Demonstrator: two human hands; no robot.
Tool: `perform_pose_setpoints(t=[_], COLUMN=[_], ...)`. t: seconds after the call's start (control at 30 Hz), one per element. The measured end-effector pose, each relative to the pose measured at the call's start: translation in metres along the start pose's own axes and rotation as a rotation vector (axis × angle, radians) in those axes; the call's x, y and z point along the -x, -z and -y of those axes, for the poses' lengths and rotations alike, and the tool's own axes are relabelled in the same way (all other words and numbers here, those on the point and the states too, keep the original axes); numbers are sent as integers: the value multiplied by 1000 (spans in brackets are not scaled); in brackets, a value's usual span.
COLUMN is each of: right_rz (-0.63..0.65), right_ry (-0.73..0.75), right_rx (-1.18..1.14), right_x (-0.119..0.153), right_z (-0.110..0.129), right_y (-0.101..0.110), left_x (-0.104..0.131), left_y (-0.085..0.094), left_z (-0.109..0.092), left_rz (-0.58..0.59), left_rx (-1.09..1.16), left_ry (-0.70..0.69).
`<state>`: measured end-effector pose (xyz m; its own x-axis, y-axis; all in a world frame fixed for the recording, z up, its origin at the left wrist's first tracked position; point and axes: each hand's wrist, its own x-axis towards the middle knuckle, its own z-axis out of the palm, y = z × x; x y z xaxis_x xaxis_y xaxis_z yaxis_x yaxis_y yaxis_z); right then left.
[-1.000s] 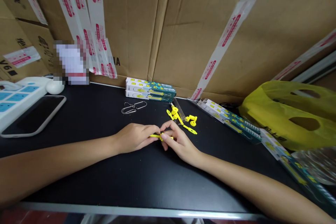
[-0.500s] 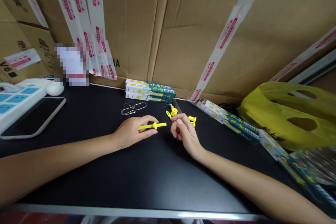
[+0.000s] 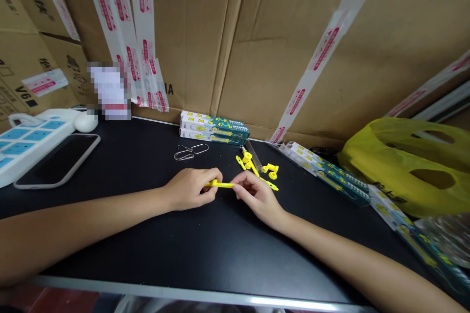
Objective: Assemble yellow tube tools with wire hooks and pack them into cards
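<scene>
A thin yellow plastic rod (image 3: pixel 224 185) with a collar lies level between my hands, just above the dark tabletop. My left hand (image 3: pixel 193 188) pinches its collar end between thumb and fingers. At the rod's other end, my right hand (image 3: pixel 261 198) has its thumb and fingertips closed on the tip; whether a smaller piece is also in them is hidden. Beyond the right hand are loose yellow plastic parts (image 3: pixel 247 157), a clear tube (image 3: pixel 254 155) and a flat yellow piece (image 3: pixel 271 185) partly behind the fingers. Bent wire hooks (image 3: pixel 191 150) rest past the left hand.
Printed boxes (image 3: pixel 215 128) stand against the cardboard wall (image 3: pixel 191 34); more boxes (image 3: pixel 326 171) line the right side beside a yellow plastic bag (image 3: pixel 400 166). To the left are a phone (image 3: pixel 58 161) and a white power strip (image 3: pixel 33 137). The metal table edge (image 3: pixel 205 296) runs in front.
My right hand has come to the rod's free end and closed on it. My left hand has shifted its grip up to the collar. The view has moved slightly left.
</scene>
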<state>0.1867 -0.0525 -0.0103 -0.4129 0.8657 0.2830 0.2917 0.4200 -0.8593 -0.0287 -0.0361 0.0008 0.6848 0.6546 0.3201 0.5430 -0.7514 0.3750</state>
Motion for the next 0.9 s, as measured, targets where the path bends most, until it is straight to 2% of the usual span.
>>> perform_pose_setpoints(t=[0.17,0.3,0.63,0.73,0.83,0.9], right_rz=[4,4,-4,-45,-133,-125], right_ry=[19,57,107,147,165,127], right_rx=[64,98,165,257,447,610], right_x=[0,0,0,-2,-11,-20], right_z=[-2,-4,-1,5,11,12], right_y=[-2,-2,-2,10,39,61], left_x=[-1,0,1,1,1,1], left_y=[-1,-5,-10,-9,-9,-8], left_z=[-4,-2,4,5,5,4], left_rz=[-78,-70,-88,-91,-87,-83], left_rx=[-217,-271,-252,-229,-208,-197], left_ry=[-153,-245,-274,-245,-222,-207])
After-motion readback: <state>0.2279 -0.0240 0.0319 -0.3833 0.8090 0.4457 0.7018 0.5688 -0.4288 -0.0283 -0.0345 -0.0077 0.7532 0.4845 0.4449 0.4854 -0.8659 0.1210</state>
